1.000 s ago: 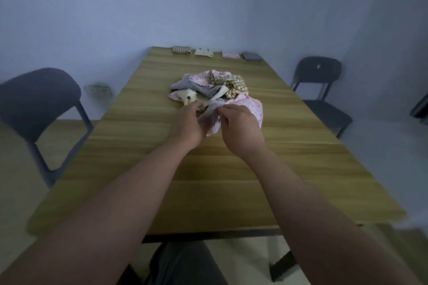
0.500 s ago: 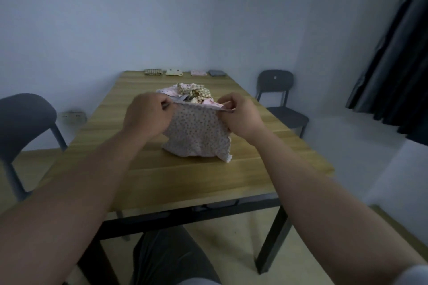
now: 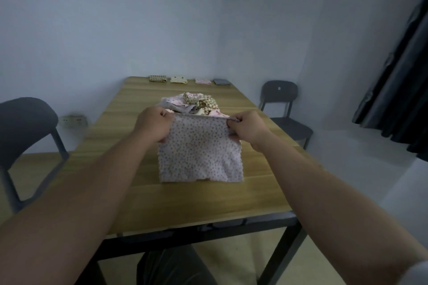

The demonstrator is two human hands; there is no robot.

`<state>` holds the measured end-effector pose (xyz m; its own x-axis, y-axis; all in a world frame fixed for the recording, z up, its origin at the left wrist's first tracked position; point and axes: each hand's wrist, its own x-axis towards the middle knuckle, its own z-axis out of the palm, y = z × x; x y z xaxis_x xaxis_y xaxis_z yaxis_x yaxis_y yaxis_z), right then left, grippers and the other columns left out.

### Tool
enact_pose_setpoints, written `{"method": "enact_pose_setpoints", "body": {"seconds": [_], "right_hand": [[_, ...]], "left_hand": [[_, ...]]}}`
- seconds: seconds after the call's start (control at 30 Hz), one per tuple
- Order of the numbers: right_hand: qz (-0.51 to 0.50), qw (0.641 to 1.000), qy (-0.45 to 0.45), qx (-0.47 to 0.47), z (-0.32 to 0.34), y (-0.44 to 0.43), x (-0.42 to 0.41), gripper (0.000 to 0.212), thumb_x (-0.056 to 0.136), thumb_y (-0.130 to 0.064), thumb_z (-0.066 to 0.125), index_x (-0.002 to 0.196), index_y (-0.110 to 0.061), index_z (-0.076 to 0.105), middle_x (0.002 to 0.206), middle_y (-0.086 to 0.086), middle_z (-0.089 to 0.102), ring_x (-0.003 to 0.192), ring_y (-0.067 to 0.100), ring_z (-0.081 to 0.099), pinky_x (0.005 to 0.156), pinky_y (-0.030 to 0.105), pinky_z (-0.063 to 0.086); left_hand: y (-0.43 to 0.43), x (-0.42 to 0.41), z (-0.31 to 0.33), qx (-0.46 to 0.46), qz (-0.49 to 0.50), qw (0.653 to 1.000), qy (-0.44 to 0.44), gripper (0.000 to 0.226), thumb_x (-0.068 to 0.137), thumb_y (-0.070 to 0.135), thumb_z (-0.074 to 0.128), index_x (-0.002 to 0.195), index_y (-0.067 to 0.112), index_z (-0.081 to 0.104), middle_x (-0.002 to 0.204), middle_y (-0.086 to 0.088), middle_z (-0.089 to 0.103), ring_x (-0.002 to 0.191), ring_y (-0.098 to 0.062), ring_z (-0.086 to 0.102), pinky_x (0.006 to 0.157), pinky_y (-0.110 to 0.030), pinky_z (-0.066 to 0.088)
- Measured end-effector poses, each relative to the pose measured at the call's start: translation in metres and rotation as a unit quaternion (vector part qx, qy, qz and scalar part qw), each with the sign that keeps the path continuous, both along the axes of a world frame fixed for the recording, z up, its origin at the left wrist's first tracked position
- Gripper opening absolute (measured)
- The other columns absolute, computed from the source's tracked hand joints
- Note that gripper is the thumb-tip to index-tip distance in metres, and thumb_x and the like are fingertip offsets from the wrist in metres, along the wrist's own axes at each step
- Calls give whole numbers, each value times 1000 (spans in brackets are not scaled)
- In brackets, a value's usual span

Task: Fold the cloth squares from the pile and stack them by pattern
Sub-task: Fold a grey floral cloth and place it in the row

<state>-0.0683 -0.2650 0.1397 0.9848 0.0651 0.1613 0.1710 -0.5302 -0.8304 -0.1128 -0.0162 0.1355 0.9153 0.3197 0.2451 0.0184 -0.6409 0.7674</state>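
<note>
Left hand (image 3: 154,126) and right hand (image 3: 249,128) pinch the ten and two o'clock corners of the dotted cloth (image 3: 199,155), seemingly light and floppy.

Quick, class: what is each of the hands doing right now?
Left hand: closed, pinching the top left corner of the dotted cloth square.
Right hand: closed, pinching its top right corner.

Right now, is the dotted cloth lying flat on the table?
No, the left hand and the right hand each pinch a top corner of the dotted cloth, so it hangs spread in front of the pile.
</note>
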Motion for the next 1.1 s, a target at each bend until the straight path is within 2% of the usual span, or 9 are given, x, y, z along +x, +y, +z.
{"method": "enact_pose_setpoints", "body": {"seconds": [0.1, 0.17, 0.27, 0.33, 0.47, 0.6, 0.73, 0.93, 1.1], "right_hand": [[-13, 995, -93, -16, 7, 3, -3, 23, 100, -22, 57, 97, -6, 73, 84, 14, 71, 67, 15, 55, 61, 29, 43], [-2, 988, -153, 13, 15, 3, -13, 23, 102, -26, 56, 96, -10, 72, 75, 5, 62, 62, 8, 48, 58, 27, 38], [1, 979, -199, 51, 13, 0, -30, 22, 99, -22, 59, 96, -4, 72, 86, 12, 69, 72, 14, 59, 67, 35, 45], [-1, 979, -192, 72, 3, -6, -41, 20, 96, -15, 60, 96, 1, 73, 95, 18, 70, 80, 20, 61, 71, 38, 47], [31, 993, -111, -6, -34, -23, -54, 18, 93, -16, 62, 89, -14, 80, 72, 4, 70, 51, 3, 49, 49, 22, 36], [92, 988, -16, -120, -67, -41, -65, 16, 92, -22, 64, 89, -23, 80, 77, 0, 74, 64, 13, 62, 60, 33, 49], [126, 983, 19, -130, -80, -44, -69, 12, 89, -22, 71, 88, -28, 81, 76, -6, 73, 63, 7, 58, 62, 28, 47], [92, 994, 21, -61, -93, -39, -55, 7, 89, -26, 76, 95, -23, 79, 58, -18, 63, 50, -4, 52, 53, 18, 40], [47, 994, -46, -91, -99, -27, -28, 9, 93, -38, 69, 97, -30, 73, 59, 0, 59, 47, 8, 48, 44, 23, 37]], "left_hand": [[-3, 4, 10, -46, 34, 996, -64, 29, 106, 29, 51, 82, 12, 58, 74, 1, 54, 65, -13, 62, 42, -28, 46], [-5, 1, 19, -6, 39, 986, -163, 35, 106, 32, 50, 72, 24, 48, 69, 9, 48, 63, -2, 47, 49, -24, 31], [-1, -8, 19, -29, -40, 973, -227, 24, 102, 37, 54, 82, 26, 60, 77, 11, 61, 75, -5, 59, 66, -24, 47], [6, -13, 10, -67, -87, 972, -207, 26, 96, 45, 58, 89, 23, 69, 87, 5, 71, 89, -17, 69, 83, -40, 58], [15, -35, -17, -64, -144, 980, -118, 19, 90, 41, 66, 89, 25, 75, 88, -9, 74, 86, -25, 72, 84, -54, 58], [23, -57, -50, 63, -177, 982, 1, 16, 96, 32, 67, 83, 36, 74, 89, 6, 76, 88, -16, 71, 87, -42, 57], [32, -63, -67, 46, -199, 978, 48, 22, 93, 33, 70, 76, 46, 71, 81, 32, 69, 85, 10, 66, 80, -19, 49], [32, -48, -80, 71, -145, 987, 19, 13, 98, 39, 62, 92, 35, 72, 94, 6, 74, 90, -11, 67, 81, -32, 53], [31, -18, -96, 66, -104, 992, 10, 18, 100, 38, 59, 95, 28, 73, 91, 13, 68, 84, -2, 61, 66, -22, 42]]}}
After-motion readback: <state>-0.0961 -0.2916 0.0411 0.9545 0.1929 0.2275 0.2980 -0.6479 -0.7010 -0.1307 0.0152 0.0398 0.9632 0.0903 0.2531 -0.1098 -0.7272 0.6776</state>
